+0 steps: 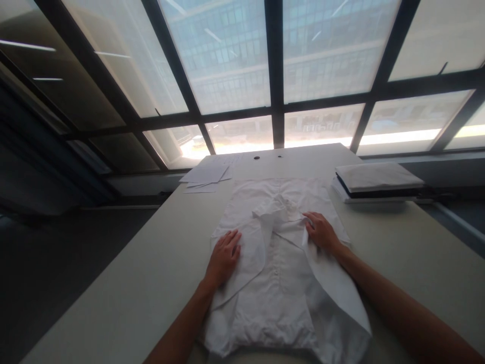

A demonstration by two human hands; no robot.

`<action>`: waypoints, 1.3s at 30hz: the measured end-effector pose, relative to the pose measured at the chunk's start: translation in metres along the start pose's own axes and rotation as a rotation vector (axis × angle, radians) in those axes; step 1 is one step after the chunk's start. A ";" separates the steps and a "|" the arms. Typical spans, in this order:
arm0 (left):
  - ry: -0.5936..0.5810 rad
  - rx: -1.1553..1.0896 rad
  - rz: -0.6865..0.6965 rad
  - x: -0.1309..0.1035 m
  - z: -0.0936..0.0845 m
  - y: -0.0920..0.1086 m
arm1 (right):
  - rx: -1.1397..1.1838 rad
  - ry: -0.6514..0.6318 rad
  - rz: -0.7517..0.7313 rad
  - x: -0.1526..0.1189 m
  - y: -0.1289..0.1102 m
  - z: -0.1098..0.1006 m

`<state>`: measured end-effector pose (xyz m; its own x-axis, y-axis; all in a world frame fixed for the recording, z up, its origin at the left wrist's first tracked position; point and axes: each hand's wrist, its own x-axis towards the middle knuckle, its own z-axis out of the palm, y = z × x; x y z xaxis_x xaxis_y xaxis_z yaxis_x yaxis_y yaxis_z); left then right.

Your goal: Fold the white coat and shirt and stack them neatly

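A white shirt [290,298] lies spread on the table, with a button strip down its middle and its collar area bunched near the centre. My left hand [225,255] rests flat on the left part of the shirt, fingers stretched out over the cloth. On the other side, my right hand [321,230] pinches a fold of the shirt between thumb and fingers. From that hand a loose flap of cloth, perhaps a sleeve, hangs toward the near right and stands partly off the layers beneath.
The white table [151,288] runs toward large framed windows [227,55]. Several paper sheets [206,174] lie at its left edge. A stack of folded white and dark cloth [379,181] sits at the right edge. Two small dark round spots mark the far end.
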<state>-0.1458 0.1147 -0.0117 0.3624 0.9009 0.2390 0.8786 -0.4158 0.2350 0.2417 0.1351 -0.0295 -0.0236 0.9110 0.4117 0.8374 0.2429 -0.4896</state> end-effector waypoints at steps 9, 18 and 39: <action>0.011 0.011 0.000 0.001 0.001 0.001 | -0.016 -0.008 -0.013 0.001 0.000 -0.002; 0.017 0.033 0.025 0.002 0.002 0.001 | -0.004 0.003 -0.005 0.001 -0.001 -0.003; -0.045 0.096 0.007 -0.001 0.007 -0.007 | -0.134 0.069 0.257 -0.018 0.007 -0.034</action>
<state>-0.1499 0.1177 -0.0198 0.3801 0.9036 0.1975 0.9010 -0.4100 0.1421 0.2665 0.1086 -0.0143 0.2314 0.9112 0.3409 0.8758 -0.0425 -0.4808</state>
